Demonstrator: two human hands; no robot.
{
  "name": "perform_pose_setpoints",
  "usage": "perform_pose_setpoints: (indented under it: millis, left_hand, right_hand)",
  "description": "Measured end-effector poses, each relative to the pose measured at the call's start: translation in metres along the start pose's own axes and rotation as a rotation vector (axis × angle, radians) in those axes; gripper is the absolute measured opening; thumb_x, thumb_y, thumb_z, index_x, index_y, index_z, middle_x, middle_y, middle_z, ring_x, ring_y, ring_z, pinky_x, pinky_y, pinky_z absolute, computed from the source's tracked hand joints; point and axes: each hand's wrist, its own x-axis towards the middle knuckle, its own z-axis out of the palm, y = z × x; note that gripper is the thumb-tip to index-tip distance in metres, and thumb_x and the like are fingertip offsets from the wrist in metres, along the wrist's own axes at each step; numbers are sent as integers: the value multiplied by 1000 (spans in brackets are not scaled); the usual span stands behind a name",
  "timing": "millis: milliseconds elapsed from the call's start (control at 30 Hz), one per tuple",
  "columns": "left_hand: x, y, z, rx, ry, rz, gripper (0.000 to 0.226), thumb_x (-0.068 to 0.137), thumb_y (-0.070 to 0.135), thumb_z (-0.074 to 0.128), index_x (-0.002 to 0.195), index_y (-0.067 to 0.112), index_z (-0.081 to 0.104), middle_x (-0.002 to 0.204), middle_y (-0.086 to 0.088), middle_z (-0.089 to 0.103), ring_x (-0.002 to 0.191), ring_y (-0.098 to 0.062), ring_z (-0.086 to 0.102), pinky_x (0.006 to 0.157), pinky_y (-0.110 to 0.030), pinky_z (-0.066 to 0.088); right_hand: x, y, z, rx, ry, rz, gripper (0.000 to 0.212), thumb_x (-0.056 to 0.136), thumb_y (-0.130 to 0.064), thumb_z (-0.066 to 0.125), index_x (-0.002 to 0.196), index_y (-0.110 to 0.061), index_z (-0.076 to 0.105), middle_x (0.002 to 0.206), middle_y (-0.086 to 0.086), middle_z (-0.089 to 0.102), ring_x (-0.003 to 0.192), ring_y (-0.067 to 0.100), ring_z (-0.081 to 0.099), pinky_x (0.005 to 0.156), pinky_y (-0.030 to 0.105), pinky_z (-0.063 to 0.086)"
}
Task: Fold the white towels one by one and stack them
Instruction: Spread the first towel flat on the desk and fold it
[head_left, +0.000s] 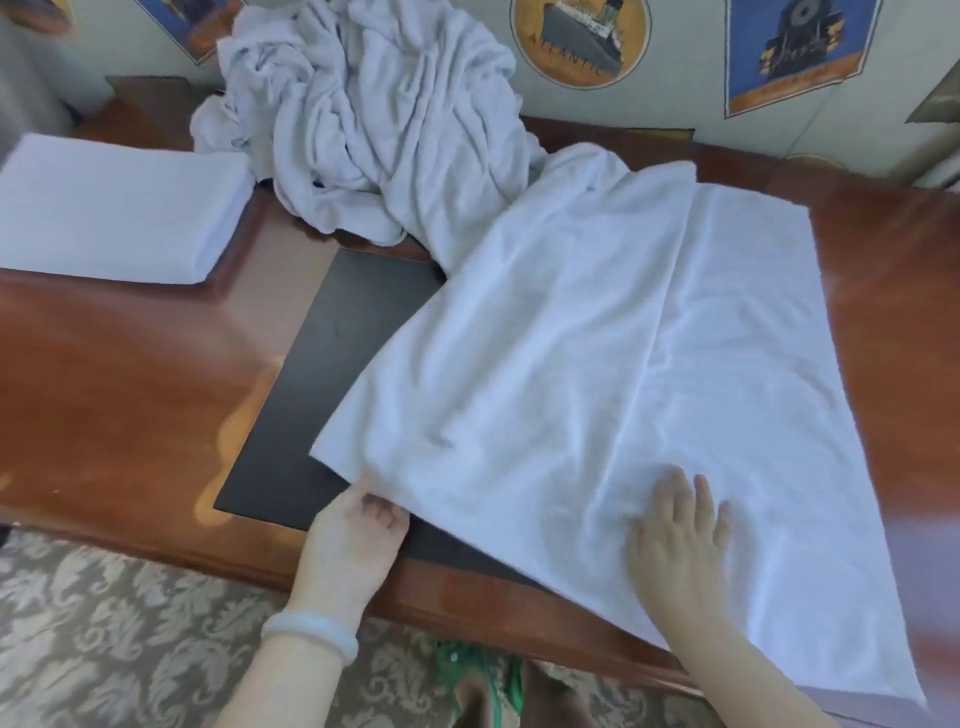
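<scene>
On the polished wooden desk (130, 364) just in front of the person, 1 white towel (597, 338) lies spread nearly flat. Its left part lies over the dark desk mat (322, 374), and its far end runs up into the heap of unfolded towels (363, 119) piled against the wall. The left hand (353, 540), with a pale bangle (311, 631) on its wrist, has its fingers curled round the towel's near left edge and pinches the cloth a little off the mat. The right hand (680, 530) grips nothing: it lies palm down on the towel near the front edge, fingers straight and spread, pressing the cloth flat. A stack of folded towels (114, 208) sits well apart at the far left of the desk. From where I stand the towel looks like soft, limp terry, light enough for 1 hand, with no stiffness to hold a shape, so it would sag wherever it is lifted. I'd guess it slides easily on that glossy wood. The hems and corners look the best places to pinch, 1 in each hand, with a flat palm to anchor the rest.
</scene>
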Motion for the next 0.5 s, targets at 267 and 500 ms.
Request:
perform_pose_setpoints:
  millis: [267,500]
  left_hand:
    - [29,38,44,161,-77,133,48,88,40,71,129,18,64,127,-9,67,115,-31,64,99,-49,50]
    - [-33,30,-56,264,566,437,27,83,38,76,107,27,70,109,6,74,95,-15,72,77,-35,57]
  right_hand:
    - [15,-60,18,337,-4,-202,52,101,-21,30,148,0,38,157,11,32,147,22,27,122,43,17]
    - [17,-60,19,121,-144,-180,68,96,-47,11,157,-17,5,165,1,0,152,15,-3,124,41,0]
